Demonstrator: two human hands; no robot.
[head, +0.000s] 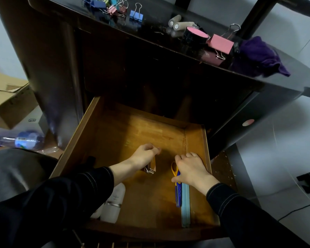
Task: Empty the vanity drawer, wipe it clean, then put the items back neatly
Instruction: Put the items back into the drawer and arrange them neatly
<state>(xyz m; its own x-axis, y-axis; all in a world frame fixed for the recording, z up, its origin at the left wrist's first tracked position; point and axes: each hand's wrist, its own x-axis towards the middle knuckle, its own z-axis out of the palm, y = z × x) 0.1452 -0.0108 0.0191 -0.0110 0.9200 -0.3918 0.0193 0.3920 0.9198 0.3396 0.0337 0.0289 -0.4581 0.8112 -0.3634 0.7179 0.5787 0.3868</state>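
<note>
The wooden vanity drawer [195,140] is pulled open below the dark vanity top [64,9]. My left hand [144,155] is inside it, closed on a small brown binder clip [151,168] with silver handles. My right hand [191,169] rests over the yellow-handled scissors [176,183], which lie beside a pale blue ruler [185,206] along the drawer's right side. White bottles [114,203] lie at the drawer's near left, partly under my left sleeve. A purple cloth [259,56] sits bunched on the vanity top at the right.
On the vanity top lie several coloured binder clips [113,6], a blue clip [136,15], two beige cylinders [181,24], a black-and-pink tape roll [195,34] and a large pink clip [220,43]. A cardboard box [5,97] and a plastic bottle [28,139] lie on the floor at left.
</note>
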